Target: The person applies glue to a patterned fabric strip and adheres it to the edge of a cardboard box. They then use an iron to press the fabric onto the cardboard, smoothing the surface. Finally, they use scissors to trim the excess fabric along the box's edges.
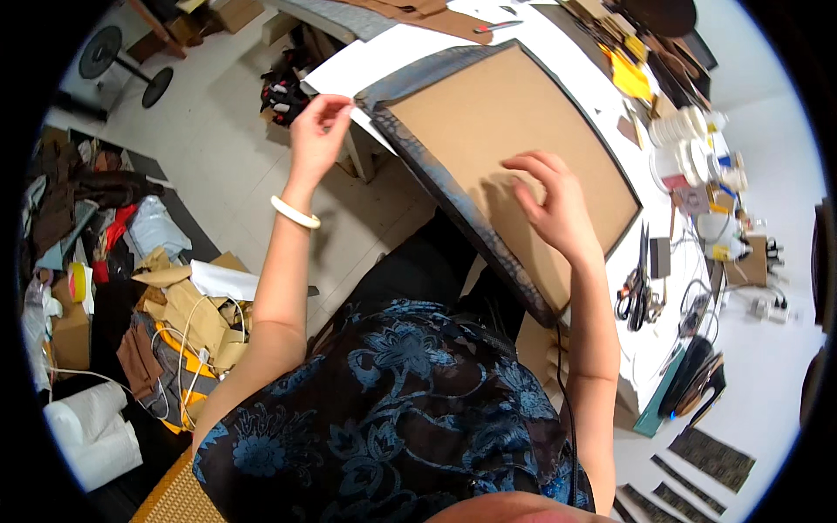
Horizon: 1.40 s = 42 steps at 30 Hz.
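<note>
A large tan board (514,113) lies on the white table. Dark blue-grey patterned material (436,170) borders its edges, wide along the near left side. At the board's far left corner is my left hand (316,139), with thumb and fingertips pinched together. What the pinch holds, if anything, is too small to make out. A cream bangle (295,212) circles that wrist. My right hand (551,199) hovers over the board, its fingers apart and slightly curled with nothing in them, casting a shadow on the tan surface.
Scissors (635,292) lie on the table (623,349) right of the board. White tubs (676,161) and bottles stand along the wall. Brown pieces (427,16) and a red-handled tool (499,27) lie at the far edge. Scraps and bags (187,296) crowd the left floor; a fan (103,54) stands beyond.
</note>
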Each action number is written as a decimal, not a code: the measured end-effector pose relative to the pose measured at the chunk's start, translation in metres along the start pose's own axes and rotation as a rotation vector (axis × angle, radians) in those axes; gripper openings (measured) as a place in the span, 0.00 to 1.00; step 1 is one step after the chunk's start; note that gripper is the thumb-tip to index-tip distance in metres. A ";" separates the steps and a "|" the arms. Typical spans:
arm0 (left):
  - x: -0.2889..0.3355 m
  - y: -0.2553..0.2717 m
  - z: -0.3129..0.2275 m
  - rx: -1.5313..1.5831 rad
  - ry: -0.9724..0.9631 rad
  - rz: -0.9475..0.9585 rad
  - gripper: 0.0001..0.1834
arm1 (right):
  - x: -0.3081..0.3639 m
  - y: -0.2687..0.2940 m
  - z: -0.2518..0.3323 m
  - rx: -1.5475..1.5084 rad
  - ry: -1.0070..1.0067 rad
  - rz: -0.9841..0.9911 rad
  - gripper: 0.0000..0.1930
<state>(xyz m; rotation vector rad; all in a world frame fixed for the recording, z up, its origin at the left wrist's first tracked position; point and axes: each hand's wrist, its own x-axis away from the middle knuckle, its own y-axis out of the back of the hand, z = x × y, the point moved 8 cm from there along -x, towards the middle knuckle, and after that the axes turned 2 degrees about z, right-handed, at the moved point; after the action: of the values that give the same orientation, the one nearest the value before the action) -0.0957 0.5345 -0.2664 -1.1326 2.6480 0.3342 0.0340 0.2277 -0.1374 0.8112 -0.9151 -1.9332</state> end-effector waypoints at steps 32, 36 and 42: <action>-0.027 -0.023 0.020 0.282 0.211 0.188 0.07 | -0.136 -0.128 0.036 -0.080 0.276 -0.019 0.07; -0.025 -0.021 0.019 0.274 0.156 0.169 0.06 | -0.146 -0.129 0.014 -0.289 0.022 -0.055 0.05; -0.026 -0.028 0.009 0.165 0.046 0.235 0.04 | -0.130 -0.080 0.002 -0.229 -0.056 -0.078 0.05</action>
<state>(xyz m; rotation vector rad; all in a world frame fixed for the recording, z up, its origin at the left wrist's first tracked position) -0.0567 0.5361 -0.2703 -0.7916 2.7942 0.1288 0.0590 0.3733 -0.1775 0.6699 -0.6861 -2.0923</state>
